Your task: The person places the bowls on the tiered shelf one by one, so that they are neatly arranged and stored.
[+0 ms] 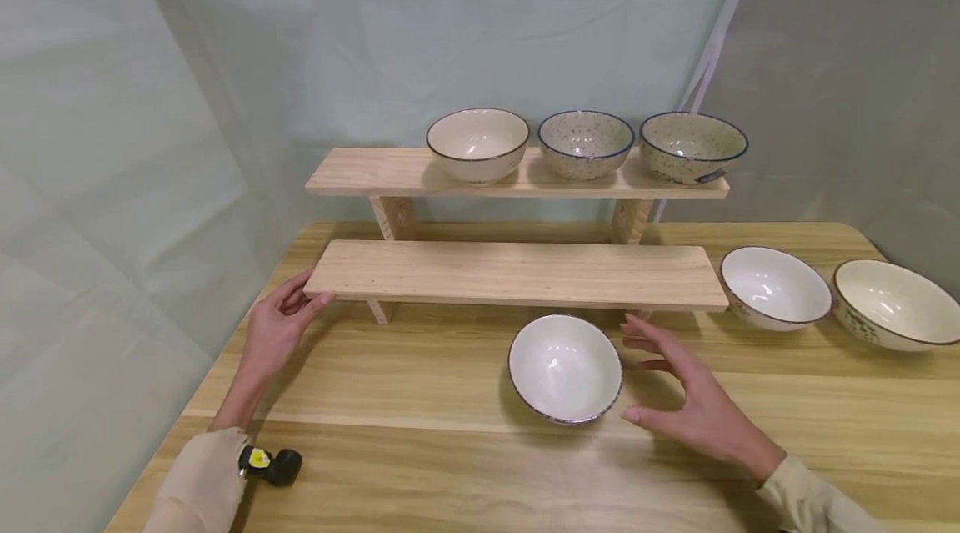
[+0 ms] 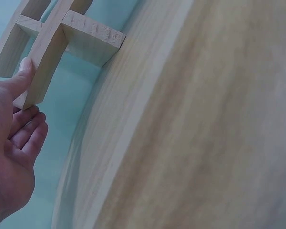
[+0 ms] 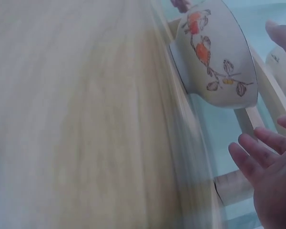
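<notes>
My left hand (image 1: 277,329) holds the left end of the lower board of a two-tier wooden shelf (image 1: 517,273), thumb on the front edge and fingers beneath, as the left wrist view (image 2: 19,138) also shows. A white bowl (image 1: 566,369) with a dark speckled rim stands upright on the table before the shelf. In the right wrist view that bowl (image 3: 219,57) carries orange birds and twigs on its outside. Just right of it, my right hand (image 1: 693,399) is spread with thumb and fingers apart, not touching the bowl; its fingers (image 3: 262,157) hold nothing.
On the upper tier stand a cream bowl (image 1: 478,145) and two speckled bowls (image 1: 587,144) with blue rims. Two more bowls, one white (image 1: 776,289) and one cream (image 1: 896,304), sit on the table (image 1: 390,450) right of the shelf. Pale curtains hang behind.
</notes>
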{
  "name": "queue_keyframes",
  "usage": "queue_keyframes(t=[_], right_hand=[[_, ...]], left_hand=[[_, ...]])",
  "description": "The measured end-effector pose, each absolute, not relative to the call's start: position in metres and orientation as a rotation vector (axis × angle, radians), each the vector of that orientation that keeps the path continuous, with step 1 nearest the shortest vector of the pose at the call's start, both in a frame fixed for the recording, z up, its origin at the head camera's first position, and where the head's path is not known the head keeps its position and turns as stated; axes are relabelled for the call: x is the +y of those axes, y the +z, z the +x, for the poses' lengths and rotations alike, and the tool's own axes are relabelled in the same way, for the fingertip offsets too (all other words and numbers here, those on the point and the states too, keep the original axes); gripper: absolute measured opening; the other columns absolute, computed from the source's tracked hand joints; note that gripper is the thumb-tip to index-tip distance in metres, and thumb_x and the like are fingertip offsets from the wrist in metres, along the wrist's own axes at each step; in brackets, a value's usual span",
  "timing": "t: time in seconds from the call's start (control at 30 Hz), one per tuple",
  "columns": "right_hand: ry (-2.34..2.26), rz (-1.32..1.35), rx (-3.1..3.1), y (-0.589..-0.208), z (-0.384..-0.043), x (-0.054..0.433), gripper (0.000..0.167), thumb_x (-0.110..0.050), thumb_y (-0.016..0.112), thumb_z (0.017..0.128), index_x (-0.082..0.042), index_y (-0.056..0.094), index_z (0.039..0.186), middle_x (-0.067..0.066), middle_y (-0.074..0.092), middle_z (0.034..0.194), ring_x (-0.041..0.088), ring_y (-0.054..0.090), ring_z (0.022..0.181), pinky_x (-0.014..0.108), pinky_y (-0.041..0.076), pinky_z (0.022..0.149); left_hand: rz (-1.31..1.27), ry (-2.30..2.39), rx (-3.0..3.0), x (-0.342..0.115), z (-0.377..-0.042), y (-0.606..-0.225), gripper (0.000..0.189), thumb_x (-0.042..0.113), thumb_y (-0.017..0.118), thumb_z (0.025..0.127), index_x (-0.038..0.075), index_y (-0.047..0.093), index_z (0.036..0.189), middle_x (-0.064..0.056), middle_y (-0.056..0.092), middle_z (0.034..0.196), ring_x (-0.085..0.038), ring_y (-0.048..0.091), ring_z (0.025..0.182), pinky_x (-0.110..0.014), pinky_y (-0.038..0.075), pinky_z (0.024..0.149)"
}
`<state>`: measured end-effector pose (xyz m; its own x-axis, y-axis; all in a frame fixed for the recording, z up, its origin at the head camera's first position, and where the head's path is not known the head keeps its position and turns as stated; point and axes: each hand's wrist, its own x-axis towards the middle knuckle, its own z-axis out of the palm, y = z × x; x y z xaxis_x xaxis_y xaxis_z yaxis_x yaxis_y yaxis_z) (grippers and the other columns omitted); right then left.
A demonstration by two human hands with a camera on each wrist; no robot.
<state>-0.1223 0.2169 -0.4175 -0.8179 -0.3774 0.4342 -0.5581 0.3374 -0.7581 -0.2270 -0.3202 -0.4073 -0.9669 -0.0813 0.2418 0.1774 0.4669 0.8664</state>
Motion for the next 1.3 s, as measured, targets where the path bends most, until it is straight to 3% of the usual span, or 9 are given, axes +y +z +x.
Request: queue_keyframes(t=[0.2,0.63,0.8,0.9,1.07,1.3], right_hand=[[1.492,0.829,-2.444,-0.419,-0.123,0.211,0.112,-0.007,0.096,0.071,-0.017,0.032,0.163,0.018,0.046,0.152,0.024,0.05,0.134,0.03,0.049,0.102],[1.474,0.814,-2.497,-0.423,-0.128,0.199,0.114,-0.018,0.099,0.07,-0.021,0.031,0.162,0.018,0.044,0.152,0.021,0.049,0.132,0.033,0.05,0.102],[1.444,0.788,-2.527,-0.424,-0.129,0.193,0.118,-0.024,0.101,0.068,-0.021,0.032,0.163,0.014,0.043,0.152,0.027,0.048,0.131,0.033,0.05,0.101],[1.429,0.768,-2.553,-0.425,-0.13,0.19,0.12,-0.028,0.102,0.066,-0.02,0.031,0.163,0.013,0.041,0.153,0.032,0.048,0.131,0.044,0.05,0.102],[1.422,0.739,-2.595,-0.427,-0.131,0.186,0.127,-0.035,0.102,0.064,-0.02,0.027,0.165,0.017,0.036,0.156,0.04,0.04,0.136,0.071,0.035,0.104],[1.37,0.721,-2.646,-0.428,-0.131,0.18,0.135,-0.049,0.1,0.062,-0.02,0.019,0.167,0.02,0.034,0.158,0.047,0.04,0.137,0.075,0.033,0.103]], left_hand=[[-0.078,-1.499,-2.467,-0.32,-0.227,-0.407,0.066,0.027,0.07,0.102,-0.007,0.045,0.152,-0.03,0.055,0.143,0.007,0.057,0.11,-0.008,0.048,0.086],[-0.065,-1.501,-2.475,-0.319,-0.227,-0.406,0.066,0.029,0.071,0.101,-0.006,0.046,0.152,-0.028,0.055,0.143,0.005,0.058,0.111,-0.008,0.048,0.086],[-0.064,-1.512,-2.466,-0.319,-0.227,-0.406,0.066,0.028,0.071,0.101,-0.006,0.046,0.151,-0.029,0.055,0.142,0.008,0.057,0.108,-0.008,0.049,0.085],[-0.066,-1.509,-2.467,-0.319,-0.228,-0.406,0.065,0.028,0.071,0.102,-0.007,0.046,0.151,-0.03,0.055,0.142,0.008,0.057,0.108,-0.008,0.049,0.085],[-0.068,-1.499,-2.471,-0.319,-0.227,-0.406,0.065,0.028,0.071,0.102,-0.007,0.046,0.151,-0.03,0.056,0.142,0.008,0.057,0.108,-0.008,0.049,0.085],[-0.069,-1.489,-2.477,-0.319,-0.227,-0.406,0.066,0.029,0.071,0.102,-0.007,0.046,0.151,-0.03,0.055,0.142,0.008,0.057,0.109,-0.008,0.048,0.085]])
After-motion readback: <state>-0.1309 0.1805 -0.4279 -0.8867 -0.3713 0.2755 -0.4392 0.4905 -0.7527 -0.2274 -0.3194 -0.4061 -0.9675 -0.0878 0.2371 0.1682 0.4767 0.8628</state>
